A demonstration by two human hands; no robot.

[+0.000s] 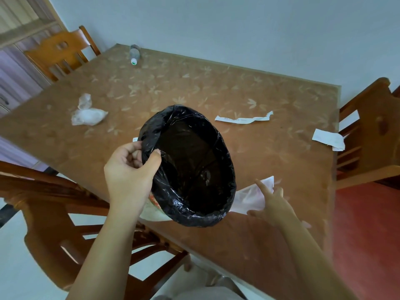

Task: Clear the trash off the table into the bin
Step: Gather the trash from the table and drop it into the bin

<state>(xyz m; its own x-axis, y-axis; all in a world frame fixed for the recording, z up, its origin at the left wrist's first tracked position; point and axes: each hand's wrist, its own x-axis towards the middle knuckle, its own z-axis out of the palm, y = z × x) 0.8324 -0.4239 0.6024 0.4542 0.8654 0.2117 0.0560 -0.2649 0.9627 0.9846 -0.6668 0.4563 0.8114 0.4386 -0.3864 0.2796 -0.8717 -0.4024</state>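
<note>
My left hand grips the rim of the black-lined bin, tilted above the counter; my right hand, fingers spread, touches a crumpled wrapper beside it.

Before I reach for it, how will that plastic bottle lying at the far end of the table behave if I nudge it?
The plastic bottle lies on its side, so it would probably roll. It looks clear and possibly empty, so likely light and quick to skid on the smooth table. It lies near the far edge, so a push could send it off.
</note>
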